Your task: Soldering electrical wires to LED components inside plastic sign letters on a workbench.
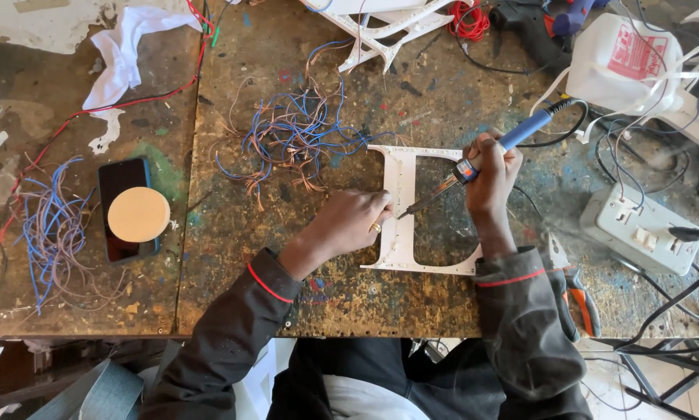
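A white letter-shaped sign piece (402, 233) lies flat on the stained workbench (349, 303) in front of me. My right hand (491, 175) grips a blue-handled soldering iron (513, 140), with its tip down on the letter's upright bar. My left hand (349, 222), a ring on one finger, rests on the letter's left edge and pinches something small beside the iron's tip; I cannot tell what. A tangle of blue and copper wire pieces (291, 140) lies just beyond the letter.
A dark phone (120, 183) with a round tan disc (138, 215) on it lies at left, near more blue wires (50, 229). A power strip (641, 225), orange-handled pliers (576, 295), a white jug (625, 62) and white rags (120, 54) surround the work.
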